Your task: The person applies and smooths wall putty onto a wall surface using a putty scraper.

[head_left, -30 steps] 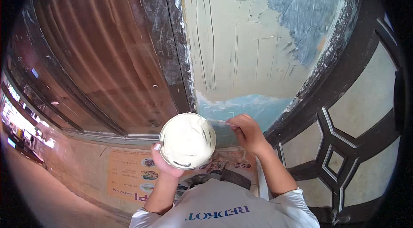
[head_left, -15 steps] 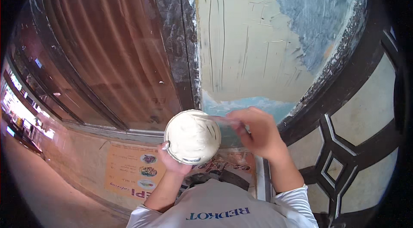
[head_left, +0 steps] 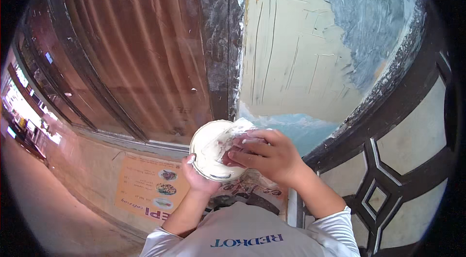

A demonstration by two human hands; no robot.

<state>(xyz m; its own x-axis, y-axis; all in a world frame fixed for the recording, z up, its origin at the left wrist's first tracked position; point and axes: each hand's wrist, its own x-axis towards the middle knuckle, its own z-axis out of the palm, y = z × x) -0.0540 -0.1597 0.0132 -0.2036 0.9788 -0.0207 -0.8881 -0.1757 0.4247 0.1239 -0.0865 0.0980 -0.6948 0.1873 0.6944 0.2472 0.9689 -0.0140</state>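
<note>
My left hand (head_left: 199, 177) grips a round tub of creamy white paste (head_left: 206, 140) from below and the left, its thumb at the rim. My right hand (head_left: 274, 160) is closed on a thin scraper (head_left: 235, 133), its blade smeared with white paste and lying over the tub's top. The fingers partly hide the scraper. Behind both hands stands a wall panel (head_left: 296, 43) of cream filler with grooves, a grey rough patch at upper right and pale blue along the bottom.
Dark-framed glazing (head_left: 131, 53) with brown folds behind it is at left, an opening to a bright space at far left. A dark door (head_left: 398, 174) with pale insets stands at right. An orange printed sheet (head_left: 141, 179) lies low beside my left forearm.
My right hand has come leftward over the tub, bringing the scraper into the paste. The tub sits slightly higher and further right in view. The background has shifted rightward.
</note>
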